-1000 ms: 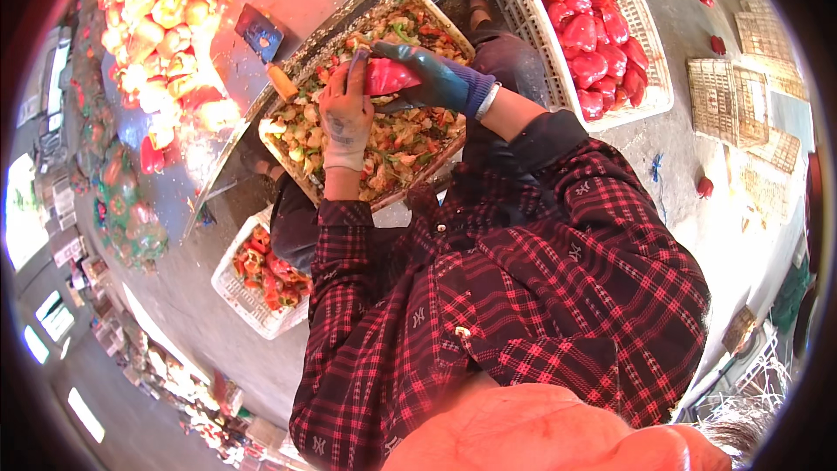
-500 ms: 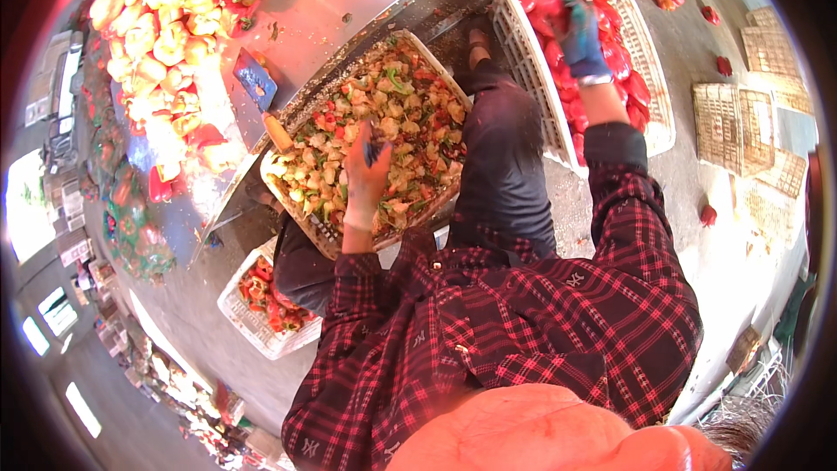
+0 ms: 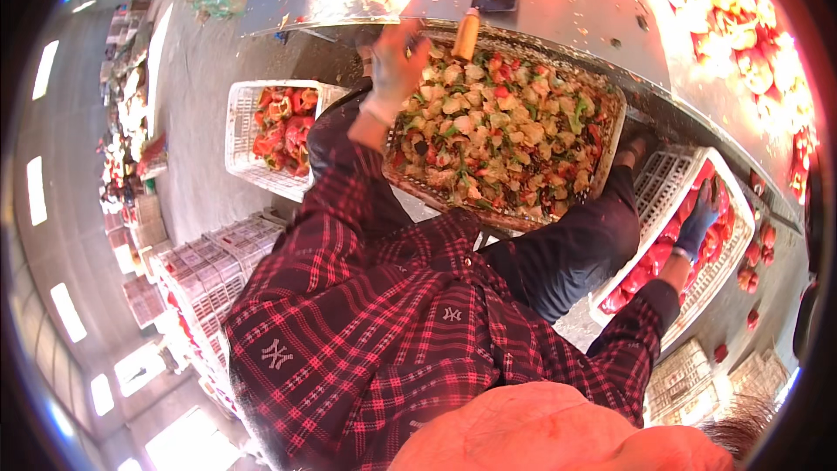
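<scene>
A wide mesh tray (image 3: pixel 613 133) full of chopped pepper scraps rests on my lap. My left hand (image 3: pixel 397 65), in a pale glove, hovers at the tray's far left corner with its fingers loosely spread and nothing in it. It is close to the wooden handle of a cleaver (image 3: pixel 467 33) lying on the metal table. My right hand (image 3: pixel 697 222), in a blue glove, reaches down into a white crate (image 3: pixel 667 181) of whole red peppers at my right. Its fingers lie among the peppers, and its grip is hidden.
A metal table (image 3: pixel 567 13) runs across the top, with a heap of cut pepper pieces (image 3: pixel 741 30) at its right. A second white crate (image 3: pixel 240 126) of peppers stands on the floor at left. Stacked crates (image 3: pixel 205 266) stand nearby. Loose peppers (image 3: pixel 757 275) lie on the floor.
My right hand held a red pepper over the tray, then swung out to the crate of whole peppers. My left hand moved from the tray's middle to its corner by the cleaver.
</scene>
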Available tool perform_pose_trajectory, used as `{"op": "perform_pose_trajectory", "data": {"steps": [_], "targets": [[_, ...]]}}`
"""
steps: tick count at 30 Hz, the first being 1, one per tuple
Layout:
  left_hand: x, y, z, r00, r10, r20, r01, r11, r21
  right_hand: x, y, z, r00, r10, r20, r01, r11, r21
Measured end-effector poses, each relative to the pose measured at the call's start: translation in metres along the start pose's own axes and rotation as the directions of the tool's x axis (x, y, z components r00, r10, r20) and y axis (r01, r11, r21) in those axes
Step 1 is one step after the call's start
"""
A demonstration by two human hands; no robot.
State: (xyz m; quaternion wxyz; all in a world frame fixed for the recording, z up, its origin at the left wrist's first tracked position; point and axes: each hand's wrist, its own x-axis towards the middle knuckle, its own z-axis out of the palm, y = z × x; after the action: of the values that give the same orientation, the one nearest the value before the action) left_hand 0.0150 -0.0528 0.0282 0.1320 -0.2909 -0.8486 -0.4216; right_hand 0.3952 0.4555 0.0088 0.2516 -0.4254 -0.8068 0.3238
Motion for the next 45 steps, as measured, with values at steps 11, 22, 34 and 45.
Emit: {"op": "perform_pose_trajectory", "data": {"steps": [11, 22, 34, 45], "targets": [[0.151, -0.19, 0.013, 0.899, -0.259, 0.352, 0.107, 0.911, 0.397, -0.106, -0.253, 0.103, 0.91, -0.167, 0.38, -0.152, 0.718, 0.679], [-0.063, 0.02, 0.031, 0.84, -0.215, 0.498, 0.385, -0.409, -0.827, -0.207, -0.261, 0.222, 0.594, -0.089, 0.8, -0.755, 0.282, 0.592], [-0.11, 0.106, 0.012, 0.763, 0.554, 0.333, -0.543, 0.829, -0.134, -0.232, -0.213, 0.193, 0.802, -0.233, 0.55, -0.422, 0.43, 0.798], [-0.127, 0.119, 0.039, 0.665, 0.531, 0.525, -0.562, 0.819, -0.117, -0.227, -0.178, 0.183, 0.657, -0.172, 0.734, -0.75, -0.049, 0.66]]}}
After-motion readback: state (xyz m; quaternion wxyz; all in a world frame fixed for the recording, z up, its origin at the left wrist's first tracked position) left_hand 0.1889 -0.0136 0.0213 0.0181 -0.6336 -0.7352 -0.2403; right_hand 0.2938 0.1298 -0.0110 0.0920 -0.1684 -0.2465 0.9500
